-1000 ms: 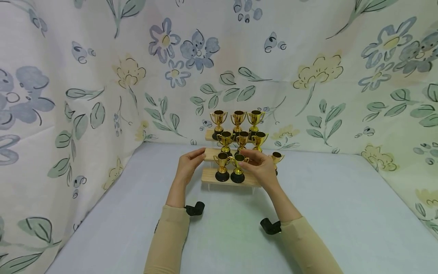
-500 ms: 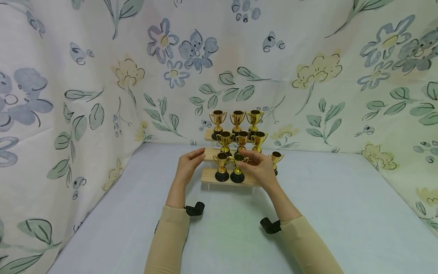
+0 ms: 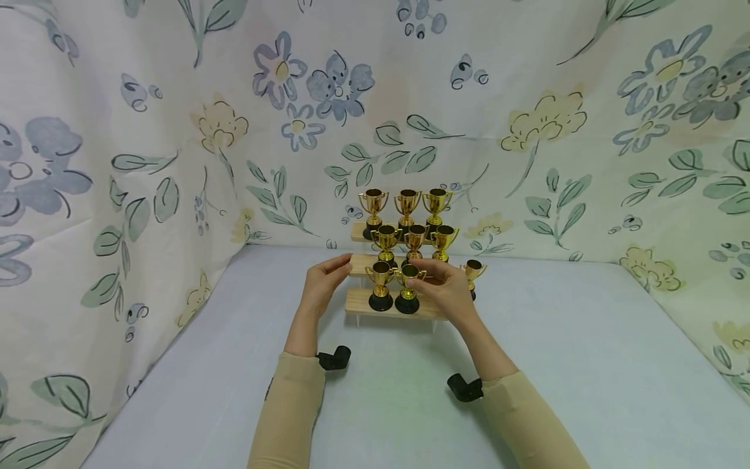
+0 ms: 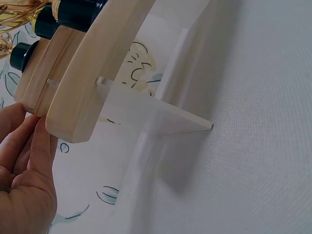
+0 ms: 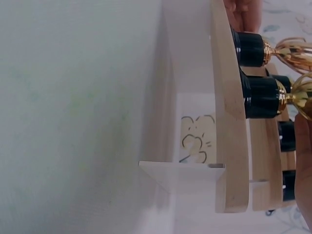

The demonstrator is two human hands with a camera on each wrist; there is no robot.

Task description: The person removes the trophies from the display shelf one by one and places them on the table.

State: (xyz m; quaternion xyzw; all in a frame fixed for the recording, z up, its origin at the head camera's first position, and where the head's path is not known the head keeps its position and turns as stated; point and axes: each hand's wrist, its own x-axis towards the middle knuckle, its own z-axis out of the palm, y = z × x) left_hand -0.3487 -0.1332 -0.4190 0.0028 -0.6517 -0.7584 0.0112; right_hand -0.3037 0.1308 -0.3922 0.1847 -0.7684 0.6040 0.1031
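A tiered wooden stand carries small gold trophy cups on black bases. My left hand pinches the left end of its middle tier; in the left wrist view, thumb and fingers meet that board behind the front one. My right hand pinches a trophy by its cup, low on the front tier. In the right wrist view this trophy's base appears upright against the board. Another trophy stands just left of it. My right hand hides the front tier's right part.
Three trophies stand on the back tier and three more on the middle one. A further trophy, partly hidden by my right hand, is right of the stand. White table lies in front; a floral cloth hangs behind.
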